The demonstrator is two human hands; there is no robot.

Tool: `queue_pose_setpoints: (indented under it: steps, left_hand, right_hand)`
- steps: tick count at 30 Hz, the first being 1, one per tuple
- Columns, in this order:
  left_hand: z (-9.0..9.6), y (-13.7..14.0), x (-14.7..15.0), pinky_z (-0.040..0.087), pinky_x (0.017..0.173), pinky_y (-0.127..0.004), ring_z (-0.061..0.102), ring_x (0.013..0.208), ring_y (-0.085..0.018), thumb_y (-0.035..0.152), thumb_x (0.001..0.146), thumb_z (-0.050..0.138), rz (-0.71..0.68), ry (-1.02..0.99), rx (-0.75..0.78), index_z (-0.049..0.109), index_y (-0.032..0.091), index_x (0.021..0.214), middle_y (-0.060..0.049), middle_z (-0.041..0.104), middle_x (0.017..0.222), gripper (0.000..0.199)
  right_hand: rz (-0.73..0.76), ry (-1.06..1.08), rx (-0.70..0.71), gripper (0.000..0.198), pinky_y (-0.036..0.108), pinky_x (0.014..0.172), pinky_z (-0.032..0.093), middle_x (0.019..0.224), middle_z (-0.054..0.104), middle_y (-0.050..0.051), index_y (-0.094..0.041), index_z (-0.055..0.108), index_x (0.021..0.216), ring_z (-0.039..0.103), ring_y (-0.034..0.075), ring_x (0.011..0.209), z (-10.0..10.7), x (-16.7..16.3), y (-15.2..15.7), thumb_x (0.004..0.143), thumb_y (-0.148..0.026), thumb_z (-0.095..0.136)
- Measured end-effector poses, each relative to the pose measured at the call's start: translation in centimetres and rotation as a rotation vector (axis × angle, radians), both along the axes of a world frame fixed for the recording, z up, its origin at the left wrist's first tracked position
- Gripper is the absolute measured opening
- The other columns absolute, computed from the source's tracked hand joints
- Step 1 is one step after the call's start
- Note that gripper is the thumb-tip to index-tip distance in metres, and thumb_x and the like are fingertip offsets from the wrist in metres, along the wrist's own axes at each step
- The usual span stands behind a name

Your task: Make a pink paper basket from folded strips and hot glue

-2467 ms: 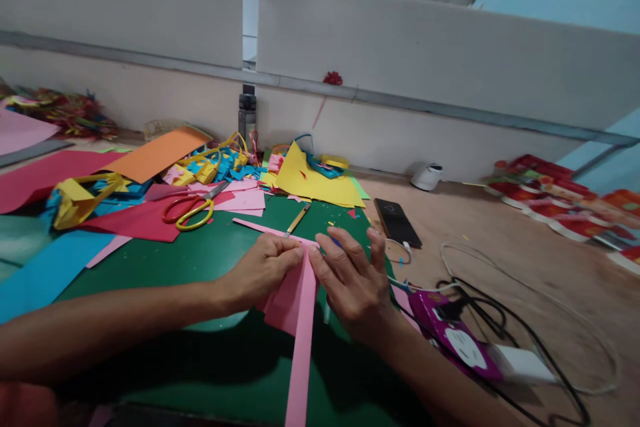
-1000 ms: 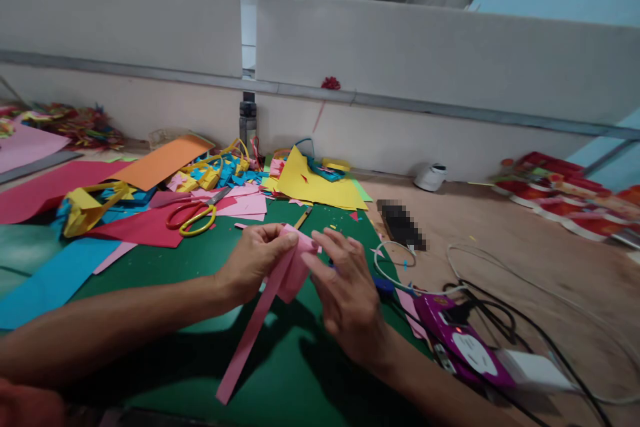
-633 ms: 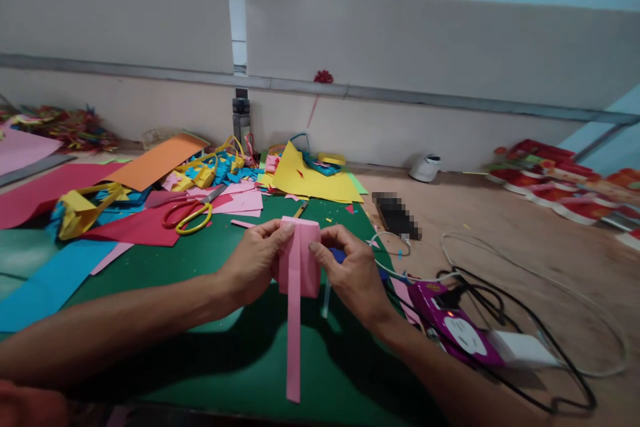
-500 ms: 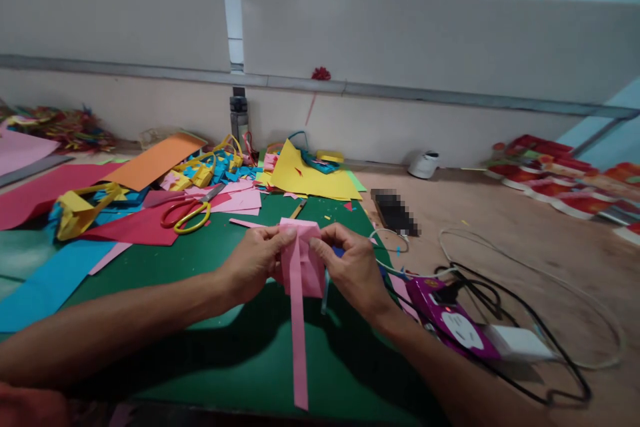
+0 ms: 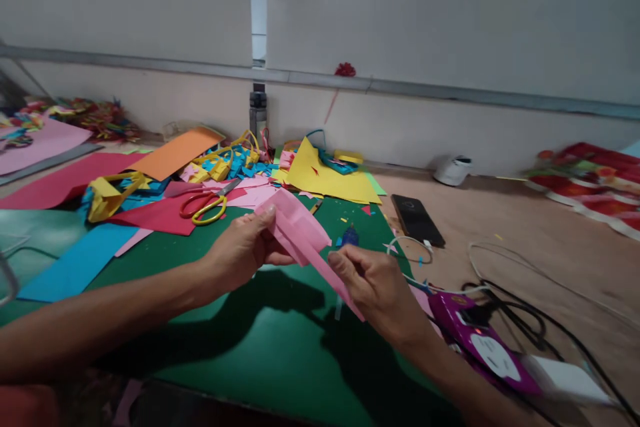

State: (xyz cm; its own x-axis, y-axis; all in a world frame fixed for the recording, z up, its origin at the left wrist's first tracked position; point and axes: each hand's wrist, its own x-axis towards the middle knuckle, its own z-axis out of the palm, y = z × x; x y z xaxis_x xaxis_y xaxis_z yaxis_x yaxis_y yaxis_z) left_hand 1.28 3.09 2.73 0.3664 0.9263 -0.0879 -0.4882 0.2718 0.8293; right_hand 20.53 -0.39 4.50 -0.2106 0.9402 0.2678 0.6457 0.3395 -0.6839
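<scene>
My left hand (image 5: 250, 240) pinches a folded pink paper piece (image 5: 300, 223) between thumb and fingers, held tilted above the green tabletop. From its lower right a long pink paper strip (image 5: 333, 273) slants down toward me. My right hand (image 5: 373, 280) is closed at that strip, thumb against the curled fingers; the exact contact is partly hidden. Just behind it shows the blue front of what looks like a glue gun (image 5: 350, 235), its body hidden by the hand.
Scissors (image 5: 210, 207) lie left, among coloured paper sheets and small folded paper pieces. A yellow sheet (image 5: 320, 177) lies at the back. On the right are a phone (image 5: 417, 220), a purple power strip (image 5: 475, 333) with cables, and a white device (image 5: 453, 170). A bottle (image 5: 258, 113) stands behind.
The pink paper has turned from upright to slanting, its strip now pointing down to the right. My right hand has moved off the folded part to the strip. The view has shifted left.
</scene>
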Motion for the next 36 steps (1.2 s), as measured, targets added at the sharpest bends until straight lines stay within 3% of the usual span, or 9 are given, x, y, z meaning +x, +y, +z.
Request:
queue_pose_setpoints:
  steps: [5, 8, 14, 22, 31, 36]
  left_hand:
    - [-0.6, 0.0, -0.2, 0.059, 0.062, -0.034, 0.068, 0.07, -0.021, 0.036, 0.085, 0.055, 0.014, -0.069, -0.031, 0.062, 0.011, 0.092, -0.011, 0.07, 0.079, 0.027]
    - [-1.2, -0.1, 0.0, 0.059, 0.062, -0.033, 0.067, 0.067, -0.02, 0.033, 0.079, 0.064, 0.027, -0.087, -0.058, 0.064, 0.009, 0.086, -0.009, 0.069, 0.076, 0.024]
    - [-2.6, -1.3, 0.6, 0.056, 0.066, -0.022, 0.067, 0.072, -0.016, 0.019, 0.072, 0.072, -0.038, -0.051, -0.129, 0.068, 0.006, 0.089, -0.012, 0.07, 0.085, 0.022]
    - [-2.1, -1.6, 0.9, 0.056, 0.063, -0.022, 0.066, 0.066, -0.014, 0.015, 0.071, 0.07, -0.013, -0.013, -0.171, 0.069, 0.005, 0.083, -0.011, 0.07, 0.079, 0.016]
    - [-2.4, -1.3, 0.8, 0.056, 0.066, -0.026, 0.066, 0.069, -0.015, 0.016, 0.066, 0.076, -0.033, -0.019, -0.135, 0.068, 0.006, 0.086, -0.011, 0.07, 0.084, 0.024]
    - [-2.5, -1.2, 0.8, 0.056, 0.062, -0.025, 0.065, 0.065, -0.015, 0.018, 0.068, 0.074, -0.003, 0.004, -0.171, 0.067, 0.006, 0.081, -0.011, 0.069, 0.077, 0.019]
  right_hand:
    - [0.118, 0.084, -0.308, 0.036, 0.021, 0.039, 0.025, 0.045, 0.038, -0.006, -0.019, 0.047, 0.054, 0.033, 0.007, 0.04, -0.8, -1.2, -0.3, 0.085, -0.037, 0.045]
    - [0.094, 0.135, -0.365, 0.035, 0.02, 0.035, 0.023, 0.044, 0.037, -0.006, -0.019, 0.048, 0.054, 0.032, 0.007, 0.037, -1.4, -1.4, -0.3, 0.084, -0.036, 0.045]
    - [0.062, 0.129, -0.342, 0.034, 0.019, 0.038, 0.027, 0.047, 0.042, -0.005, -0.018, 0.05, 0.052, 0.036, 0.007, 0.041, -1.7, -1.4, 0.1, 0.082, -0.033, 0.047]
    - [0.039, 0.091, -0.33, 0.034, 0.02, 0.035, 0.02, 0.043, 0.037, -0.006, -0.018, 0.045, 0.049, 0.031, 0.006, 0.036, -1.7, -1.7, -0.2, 0.081, -0.029, 0.045]
    - [0.08, 0.056, -0.289, 0.035, 0.022, 0.042, 0.025, 0.048, 0.038, -0.005, -0.019, 0.041, 0.05, 0.033, 0.008, 0.045, -2.3, -1.5, 0.0, 0.081, -0.034, 0.045]
    - [0.07, 0.058, -0.279, 0.035, 0.021, 0.042, 0.025, 0.046, 0.037, -0.005, -0.019, 0.04, 0.049, 0.033, 0.007, 0.044, -2.1, -1.5, -0.1, 0.081, -0.032, 0.045]
